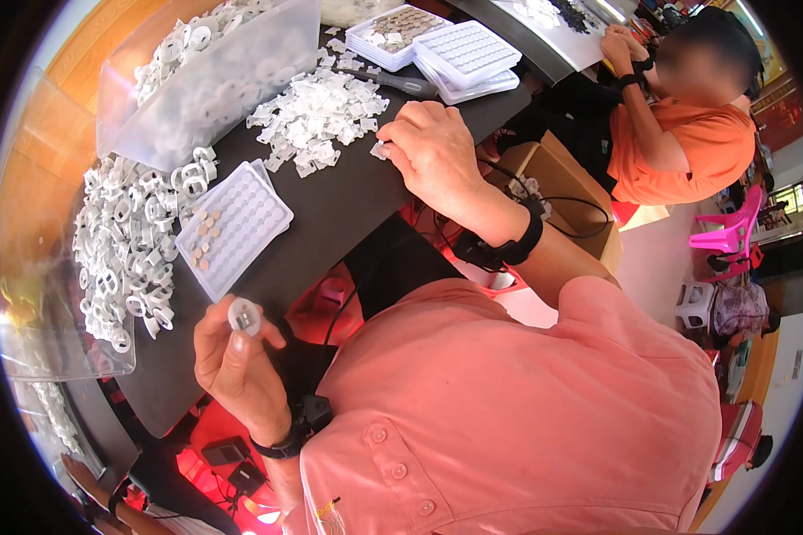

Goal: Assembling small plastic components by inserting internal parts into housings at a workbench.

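My left hand (241, 361) pinches a round white plastic part (244, 316) with a small metallic piece at its middle, near the table's front edge. At the right side of the table, my right hand (437, 156) has its thumb and fingertips closed on a small white plastic piece (380, 151). Just left of those fingertips lies a heap of small flat white pieces (317, 120). Between the hands sits a white tray (257, 209) with round pockets, holding several small tan discs (205, 234). Many white ring-shaped parts (120, 250) are piled farther left.
A translucent bin (227, 102) of ring parts stands at the back left. Behind the heap are a dark-handled tool (401, 84) and stacked trays (467, 53). A cardboard box (589, 214) and cable are beside my right arm. A co-worker in orange (687, 156) sits at the right.
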Demonstrator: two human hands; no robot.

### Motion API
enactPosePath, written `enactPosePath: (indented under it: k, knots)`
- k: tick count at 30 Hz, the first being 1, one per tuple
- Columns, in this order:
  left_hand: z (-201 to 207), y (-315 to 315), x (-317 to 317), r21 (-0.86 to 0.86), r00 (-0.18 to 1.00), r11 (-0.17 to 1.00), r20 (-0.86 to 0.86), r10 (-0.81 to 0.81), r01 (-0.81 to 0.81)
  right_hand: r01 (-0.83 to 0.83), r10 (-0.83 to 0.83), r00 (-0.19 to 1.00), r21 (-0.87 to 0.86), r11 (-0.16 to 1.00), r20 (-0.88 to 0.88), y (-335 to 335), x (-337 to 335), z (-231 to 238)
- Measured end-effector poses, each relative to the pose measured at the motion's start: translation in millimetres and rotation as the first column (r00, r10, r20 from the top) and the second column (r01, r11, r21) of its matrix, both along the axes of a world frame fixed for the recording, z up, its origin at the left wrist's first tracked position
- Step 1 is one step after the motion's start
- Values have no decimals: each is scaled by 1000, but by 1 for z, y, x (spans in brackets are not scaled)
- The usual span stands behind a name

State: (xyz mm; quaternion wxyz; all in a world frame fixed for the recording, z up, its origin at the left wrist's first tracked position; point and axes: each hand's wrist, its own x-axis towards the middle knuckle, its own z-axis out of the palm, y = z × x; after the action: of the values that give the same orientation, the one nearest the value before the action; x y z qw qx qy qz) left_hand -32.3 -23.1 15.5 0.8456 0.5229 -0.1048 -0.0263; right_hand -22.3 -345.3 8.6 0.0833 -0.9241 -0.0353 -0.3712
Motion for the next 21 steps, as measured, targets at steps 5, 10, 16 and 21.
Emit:
enactPosePath:
  k: [5,10,16,21]
  knots:
    - [1,0,0,0,1000,1000,0,-10,10,-50,51,998,13,999,-31,-5,-3,0]
    - [4,-1,-1,17,1000,1000,-7,-14,15,-135,135,991,13,991,-25,-11,-6,8]
    - [2,-1,0,14,1000,1000,8,-20,20,-160,166,981,64,985,-102,-1,-14,13]
    - [4,0,-1,21,1000,1000,9,-14,14,-255,256,965,21,967,-62,-8,-7,21]
